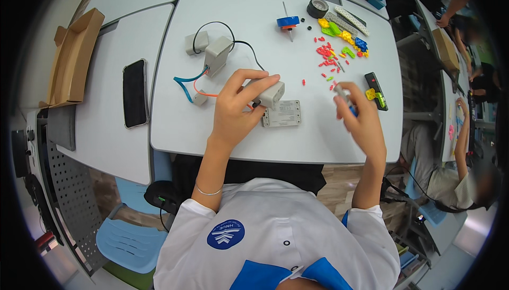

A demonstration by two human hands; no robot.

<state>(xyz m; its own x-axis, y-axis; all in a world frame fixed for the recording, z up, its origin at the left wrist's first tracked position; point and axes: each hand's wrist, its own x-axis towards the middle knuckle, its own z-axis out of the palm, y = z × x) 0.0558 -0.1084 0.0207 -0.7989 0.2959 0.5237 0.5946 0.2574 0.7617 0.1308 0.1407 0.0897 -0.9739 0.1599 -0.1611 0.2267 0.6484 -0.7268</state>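
Note:
My left hand (233, 110) is closed round a light grey plastic block (272, 95), tilted just above the tabletop. Beneath it lies a flat grey rectangular plate (282, 114) with a printed label. To its left, a taller grey box (218, 55) has black, blue and orange cables. A smaller grey block (196, 42) and a little grey connector block (200, 98) rest beside it. My right hand (363, 123), smeared by motion, is raised near the table's right side. Its fingers are closed on a small grey piece (341, 94); a bit of blue shows by them. The piece's kind is unclear.
Loose red pegs (326, 52) and coloured building parts lie at the back right. A black bar (376, 91) with yellow and green pieces sits right of my hand. A blue wheel on an axle (288, 22), a tyre (317, 8), a phone (135, 93) and a cardboard box (76, 62) are around.

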